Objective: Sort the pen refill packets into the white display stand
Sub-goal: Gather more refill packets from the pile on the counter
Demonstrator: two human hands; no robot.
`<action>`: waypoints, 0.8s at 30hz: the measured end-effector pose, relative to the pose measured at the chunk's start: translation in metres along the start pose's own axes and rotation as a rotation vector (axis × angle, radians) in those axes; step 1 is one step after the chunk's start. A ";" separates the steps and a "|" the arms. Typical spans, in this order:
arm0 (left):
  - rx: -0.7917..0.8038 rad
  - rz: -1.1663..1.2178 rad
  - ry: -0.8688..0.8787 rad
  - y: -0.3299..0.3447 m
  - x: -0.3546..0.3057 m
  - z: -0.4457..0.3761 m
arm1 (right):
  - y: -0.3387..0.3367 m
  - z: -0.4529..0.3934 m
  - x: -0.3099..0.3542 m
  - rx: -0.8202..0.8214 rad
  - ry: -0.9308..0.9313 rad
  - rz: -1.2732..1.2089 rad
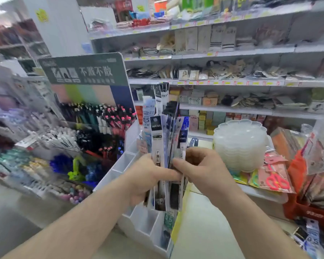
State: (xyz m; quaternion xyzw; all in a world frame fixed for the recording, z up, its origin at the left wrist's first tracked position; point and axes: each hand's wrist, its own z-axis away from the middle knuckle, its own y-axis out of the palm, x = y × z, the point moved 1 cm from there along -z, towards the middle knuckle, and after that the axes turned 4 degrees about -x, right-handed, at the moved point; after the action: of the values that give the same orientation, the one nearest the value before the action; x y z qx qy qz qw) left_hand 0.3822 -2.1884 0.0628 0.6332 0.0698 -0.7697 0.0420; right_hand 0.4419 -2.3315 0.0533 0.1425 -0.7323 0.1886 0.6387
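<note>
Both hands hold upright pen refill packets (158,146) over the white display stand (148,221). The left hand (148,176) grips the bundle with curled fingers. The right hand (200,165) pinches a packet just beside it.

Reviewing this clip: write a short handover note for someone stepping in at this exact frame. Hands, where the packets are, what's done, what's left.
Left hand: grips a fanned bundle of pen refill packets from the left, held upright over the white display stand.
Right hand: pinches the right side of the same bundle, fingers among the packets.
Done: some packets already stand in the stand's right-hand compartments, one marked 0.5 near the front.
Left: the bundle is not yet sorted; several left and front compartments look bare. More packets lie at lower right.
</note>
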 end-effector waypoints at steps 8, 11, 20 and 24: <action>-0.041 0.038 -0.037 -0.036 -0.021 -0.003 | 0.033 -0.016 0.011 -0.107 0.081 -0.204; -0.065 0.080 -0.024 -0.050 -0.020 -0.007 | 0.043 -0.018 0.016 -0.111 0.106 -0.309; 0.105 0.151 -0.095 -0.076 -0.009 -0.015 | 0.059 -0.021 0.023 -0.141 0.134 -0.408; 0.126 0.197 -0.098 -0.080 -0.006 -0.015 | 0.061 -0.019 0.022 -0.167 0.130 -0.420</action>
State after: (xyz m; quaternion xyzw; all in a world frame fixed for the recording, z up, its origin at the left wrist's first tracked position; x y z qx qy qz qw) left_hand 0.3858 -2.1076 0.0701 0.6000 -0.0434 -0.7947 0.0812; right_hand 0.4287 -2.2681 0.0719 0.2262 -0.6568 -0.0009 0.7193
